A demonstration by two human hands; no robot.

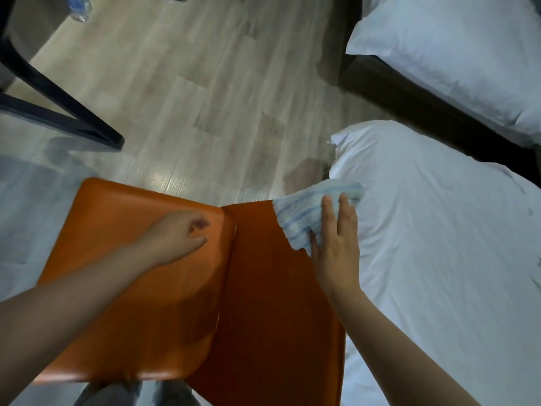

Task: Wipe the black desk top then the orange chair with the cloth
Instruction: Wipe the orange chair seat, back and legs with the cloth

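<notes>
Orange chair (146, 273) fills the lower middle of the head camera's view, seen from above, standing on a pale wood-plank floor (205, 98). Its padded seat (123, 230) lies to the left and looks bright and glossy, and its darker backrest (272, 288) runs down the frame just right of the seat. A white cloth (304, 209) with thin blue stripes is bunched over the far corner of the backrest. The right hand (336, 250) lies flat on the cloth with its fingers straight and spread, pressing it against the backrest rather than gripping it. The left hand (178, 238) rests on the seat close to where seat and backrest meet, its fingers loosely curled and holding nothing. Both bare forearms reach in from the bottom edge. Just beside the chair on the right is a bed (439, 244) covered in a rumpled white sheet, and the cloth's far end touches or overlaps that sheet. A second white-covered bed (453, 39) sits in the top right corner, on a dark base. The black legs of the counter (58, 98) cross the upper left, well apart from the chair. A clear plastic bottle (79, 7) shows blurred at the top left edge.
</notes>
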